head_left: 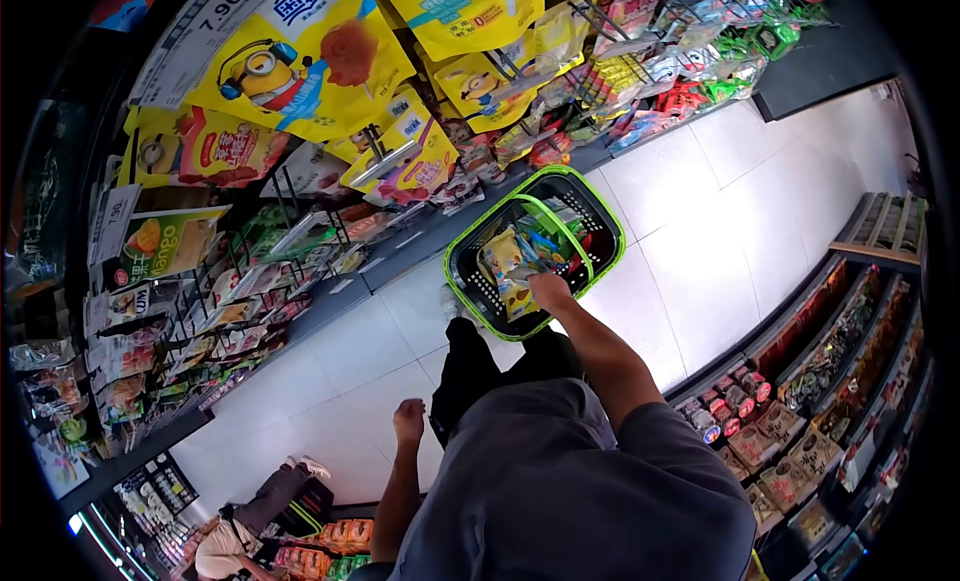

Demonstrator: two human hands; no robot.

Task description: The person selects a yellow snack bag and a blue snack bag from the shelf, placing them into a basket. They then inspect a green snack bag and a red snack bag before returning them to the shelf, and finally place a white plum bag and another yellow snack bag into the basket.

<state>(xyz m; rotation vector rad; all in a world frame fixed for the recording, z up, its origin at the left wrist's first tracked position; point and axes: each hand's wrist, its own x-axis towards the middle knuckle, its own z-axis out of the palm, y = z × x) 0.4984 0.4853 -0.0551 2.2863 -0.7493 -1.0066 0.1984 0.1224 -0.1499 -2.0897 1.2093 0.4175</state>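
A black shopping basket with a bright green rim [617,213] is in front of my feet, its green handle [553,224] arching over it. Several colourful snack packets lie inside, among them a blue-green packet [545,243]. My right hand [548,291] reaches over the near side of the basket, its fingers closed at the edge of a yellow snack bag [520,303]. The fingertips are partly hidden, so the exact grip is hard to see. My left hand [409,421] hangs at my side over the floor, fingers curled in, with nothing visible in it.
A shelf rack with hanging yellow snack pouches [310,71] and price tags runs along the left and top. Low shelves with boxed goods [785,451] stand at the right. Another person [225,546] with a dark basket [308,506] is at the lower left.
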